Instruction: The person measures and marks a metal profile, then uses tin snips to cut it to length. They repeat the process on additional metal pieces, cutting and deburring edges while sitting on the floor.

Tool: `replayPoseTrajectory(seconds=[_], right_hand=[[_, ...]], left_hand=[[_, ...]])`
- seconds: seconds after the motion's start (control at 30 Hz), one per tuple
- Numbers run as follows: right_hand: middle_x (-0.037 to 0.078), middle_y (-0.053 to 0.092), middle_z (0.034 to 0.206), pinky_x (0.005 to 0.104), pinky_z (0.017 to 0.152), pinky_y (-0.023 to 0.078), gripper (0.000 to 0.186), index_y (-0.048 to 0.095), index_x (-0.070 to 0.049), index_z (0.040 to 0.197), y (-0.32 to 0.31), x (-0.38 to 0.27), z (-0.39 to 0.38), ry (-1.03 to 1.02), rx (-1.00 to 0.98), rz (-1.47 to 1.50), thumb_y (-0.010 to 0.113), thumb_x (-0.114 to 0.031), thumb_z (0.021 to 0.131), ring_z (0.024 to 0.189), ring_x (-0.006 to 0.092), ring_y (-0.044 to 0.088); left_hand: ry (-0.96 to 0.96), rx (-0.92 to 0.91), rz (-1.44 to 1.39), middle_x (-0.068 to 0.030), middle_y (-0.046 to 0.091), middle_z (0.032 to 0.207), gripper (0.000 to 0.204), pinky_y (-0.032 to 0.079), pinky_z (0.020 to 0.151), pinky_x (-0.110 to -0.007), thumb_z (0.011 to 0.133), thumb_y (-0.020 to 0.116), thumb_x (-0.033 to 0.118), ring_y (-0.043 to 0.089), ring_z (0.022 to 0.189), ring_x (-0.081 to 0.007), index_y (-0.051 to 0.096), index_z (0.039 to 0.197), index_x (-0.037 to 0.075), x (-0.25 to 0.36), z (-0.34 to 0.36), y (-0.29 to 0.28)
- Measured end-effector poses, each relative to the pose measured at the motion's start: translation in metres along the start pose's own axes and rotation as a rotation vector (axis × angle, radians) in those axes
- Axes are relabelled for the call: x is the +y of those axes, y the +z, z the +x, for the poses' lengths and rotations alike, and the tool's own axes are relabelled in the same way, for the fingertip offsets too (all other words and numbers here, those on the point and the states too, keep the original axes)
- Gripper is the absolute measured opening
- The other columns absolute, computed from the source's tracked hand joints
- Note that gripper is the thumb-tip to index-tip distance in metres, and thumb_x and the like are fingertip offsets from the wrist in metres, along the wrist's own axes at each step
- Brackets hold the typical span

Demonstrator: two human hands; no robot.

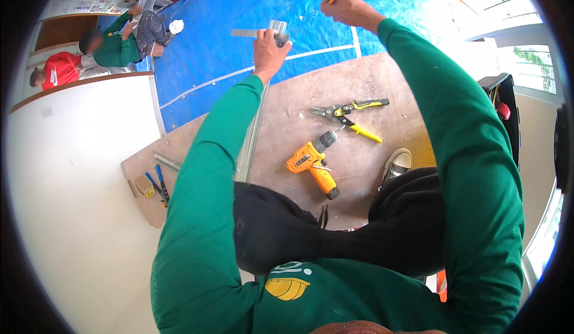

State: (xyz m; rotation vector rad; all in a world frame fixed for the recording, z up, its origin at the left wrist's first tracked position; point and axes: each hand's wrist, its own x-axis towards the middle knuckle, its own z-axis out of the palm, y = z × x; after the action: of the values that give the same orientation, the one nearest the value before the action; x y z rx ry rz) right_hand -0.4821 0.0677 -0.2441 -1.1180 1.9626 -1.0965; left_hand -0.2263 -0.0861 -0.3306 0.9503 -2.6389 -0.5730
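My left hand (270, 52) is closed around the far end of a long grey metal channel (249, 142), which runs back toward my lap. A flat metal blade, like that of a square (244, 33), juts out left from this grip; my fingers hide how it meets the channel. Farther right, my right hand (351, 10) is raised with its fingers pinched on a short, thin yellow-orange stick that looks like a pencil (332, 0). Below the hands, tin snips (342, 113) with yellow-and-black handles lie open-jawed on the board, close to an orange cordless drill (311, 162).
The worn board (287, 104) borders a blue floor sheet (209, 53) with pale tape lines. At its left end lie a blue-handled tool (158, 183) and a metal piece (167, 162). Two people (116, 47) sit beyond the low white wall (84, 148). My shoe (397, 164) rests beside the drill.
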Motion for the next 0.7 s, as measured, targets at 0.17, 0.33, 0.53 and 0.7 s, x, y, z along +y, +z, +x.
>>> replayPoseTrajectory(seconds=[0.17,0.33,0.53,0.7], right_hand=[[0.018,0.079,0.091,0.045,0.082,0.062,0.034,0.077,-0.003,0.101,0.02,0.005,0.017,0.048,0.017,-0.056,0.063,-0.033,0.095,0.085,0.0323,0.077],[0.025,0.077,0.095,0.0475,0.086,0.061,0.034,0.077,-0.002,0.102,0.037,0.002,0.028,0.014,-0.017,-0.036,0.058,-0.03,0.096,0.09,0.0392,0.076],[0.026,0.079,0.103,0.0491,0.09,0.06,0.031,0.079,-0.005,0.107,0.053,0.005,0.035,0.027,-0.003,-0.061,0.061,-0.027,0.094,0.1,0.0439,0.076],[0.023,0.079,0.114,0.0476,0.098,0.06,0.031,0.079,-0.008,0.115,0.071,0.008,0.042,-0.065,-0.017,-0.002,0.067,-0.024,0.091,0.11,0.041,0.076]], left_hand=[[0.029,0.164,-0.033,-0.0204,0.06,0.129,0.054,0.055,0.101,-0.051,0.085,0.088,0.03,0.064,0.117,-0.0418,0.064,0.123,0.0,0.007,0.006,0.022],[0.09,0.183,-0.021,-0.0202,0.061,0.126,0.049,0.055,0.102,-0.049,0.087,0.087,0.027,0.064,0.118,-0.0397,0.066,0.12,-0.001,-0.001,0.0,0.022],[0.049,0.176,-0.041,-0.0172,0.065,0.128,0.046,0.057,0.102,-0.047,0.086,0.088,0.027,0.067,0.12,-0.0383,0.071,0.118,-0.001,0.0,-0.002,0.021],[0.05,0.19,-0.076,-0.015,0.067,0.129,0.045,0.058,0.102,-0.046,0.086,0.089,0.027,0.068,0.12,-0.0359,0.075,0.119,0.0,0.001,-0.004,0.019]])
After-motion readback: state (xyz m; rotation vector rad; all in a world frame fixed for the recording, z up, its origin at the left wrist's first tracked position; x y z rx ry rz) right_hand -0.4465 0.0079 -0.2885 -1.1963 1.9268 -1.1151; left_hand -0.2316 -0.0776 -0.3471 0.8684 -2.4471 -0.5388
